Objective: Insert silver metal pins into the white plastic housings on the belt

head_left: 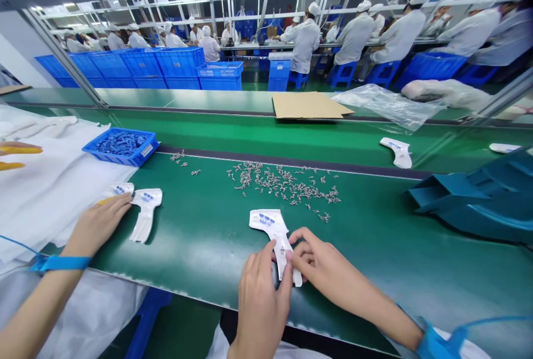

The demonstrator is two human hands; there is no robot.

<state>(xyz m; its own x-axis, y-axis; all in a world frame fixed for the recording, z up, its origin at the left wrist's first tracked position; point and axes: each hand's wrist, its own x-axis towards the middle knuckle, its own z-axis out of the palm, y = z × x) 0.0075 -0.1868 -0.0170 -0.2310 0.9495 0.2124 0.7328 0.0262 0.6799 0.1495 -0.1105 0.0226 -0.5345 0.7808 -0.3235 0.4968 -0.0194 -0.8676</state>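
Observation:
A white gun-shaped plastic shell (272, 227) with small blue parts at its wide end rests at the front of the green table. Its handle lies between my two hands, and a small metal piece (282, 249) shows inside it. My left hand (262, 298) grips the handle from the near left with thumb and fingers. From the right, my right hand (318, 262) closes on the same handle, its thumb and fingertips near the metal piece; whether they also hold something small cannot be seen. Beyond the shell, many small metal parts (287, 181) are scattered.
At left, a co-worker's hand (97, 223) touches a white shell, beside another white shell (145, 212). A blue tray (152, 148) holds small blue pieces. To the right lies a teal scoop-like bin (478, 198). Another shell (397, 152) and cardboard (310, 105) lie farther back.

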